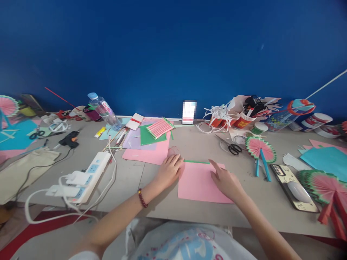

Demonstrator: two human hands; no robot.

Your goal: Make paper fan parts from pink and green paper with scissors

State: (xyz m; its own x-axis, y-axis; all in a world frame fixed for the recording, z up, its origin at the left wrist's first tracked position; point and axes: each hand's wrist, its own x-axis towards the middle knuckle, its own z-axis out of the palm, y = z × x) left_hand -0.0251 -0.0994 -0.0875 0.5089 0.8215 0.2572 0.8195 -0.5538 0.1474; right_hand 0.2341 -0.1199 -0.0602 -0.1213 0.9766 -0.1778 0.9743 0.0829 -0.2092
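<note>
A pink paper sheet (197,182) lies flat on the table in front of me. A thin green paper strip (196,161) runs along its far edge. My left hand (169,169) rests at the sheet's upper left corner, fingers stretched out, with a dark red bead bracelet on the wrist. On the sheet's right side lies my right hand (223,178), its index finger extended to the right end of the green strip and its thumb apart. Neither hand grips anything that I can see. A pleated pink paper piece (160,128) sits on a green sheet (145,136) beyond my left hand.
A white power strip (94,173) with plugs and cables stands left. Scissors (233,147), a paper fan (261,150) and a phone (284,180) lie right. A bottle (107,110), a lit phone (189,112) and filled cups (244,120) stand along the blue wall (168,54).
</note>
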